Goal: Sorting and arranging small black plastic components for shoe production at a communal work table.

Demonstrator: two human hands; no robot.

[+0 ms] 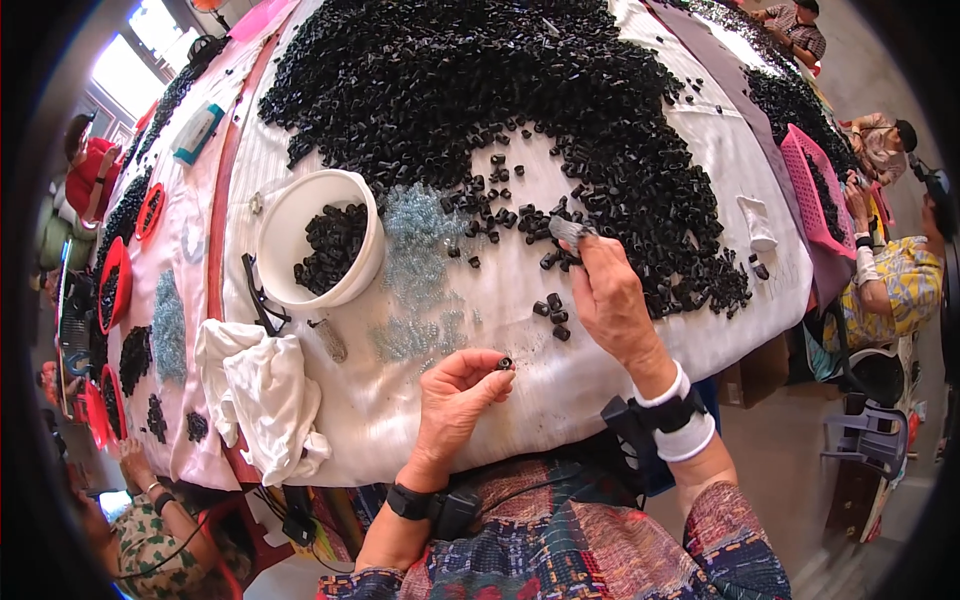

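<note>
Near the table's front edge, my left hand (455,402) pinches a small black tubular piece (505,364) between thumb and fingertips. Farther forward and to the right, my right hand (612,300) closes on a small grey object (570,232); its kind is not clear. The grey object reaches over the edge of a large heap of black pieces (470,80). Several loose black pieces (551,310) lie between my two hands. To the left stands a white bowl (372,262) partly filled with black pieces. Beside it spreads a pile of small clear bluish rings (425,230).
A crumpled white cloth (265,395) and black-framed glasses (258,290) lie at the left. A small white packet (757,222) rests at the right. People sit at neighbouring tables, with a pink basket (800,165) to the right and red trays (122,280) to the left.
</note>
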